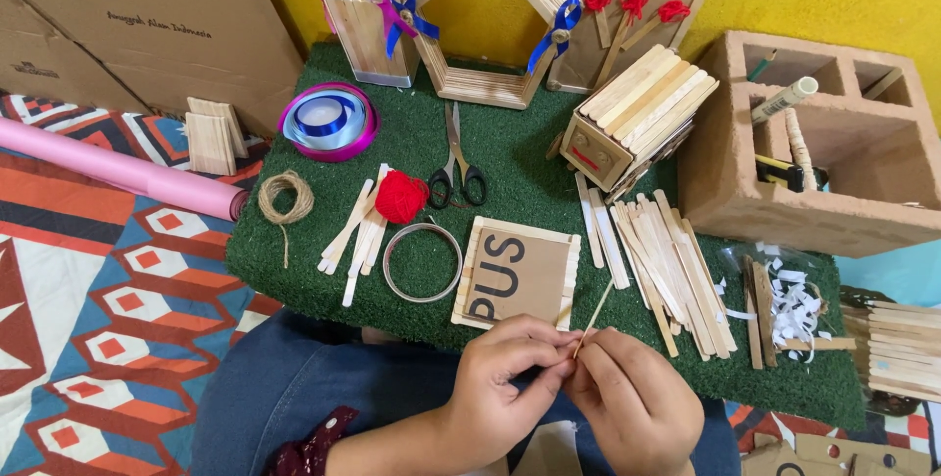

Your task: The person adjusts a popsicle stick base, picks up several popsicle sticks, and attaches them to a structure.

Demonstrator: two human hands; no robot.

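- Both hands meet low in the view, over the person's lap in blue denim, just in front of the green turf mat (294,250).
- The left hand (500,378) and the right hand (632,398) pinch the lower end of a thin wooden stick (595,314) between fingertips; each grip is closed on it.
- The stick is pale, narrow and straight, tilted up and to the right, its upper end reaching over the edge of the mat.
- It seems to be a split sliver, narrower than the flat craft sticks nearby, though the view is too small to be sure.
- Just beyond the hands lies a cardboard square framed with craft sticks (517,273).
- To its right a loose pile of craft sticks (667,265) lies on the mat; a smaller bunch (358,231) lies to the left.
- Beside that bunch are a red yarn ball (401,196), a metal ring (422,261), and scissors (457,167).
- Farther back sit a stick-built box (637,113), a coil of twine (285,197), and a ribbon spool (329,119).
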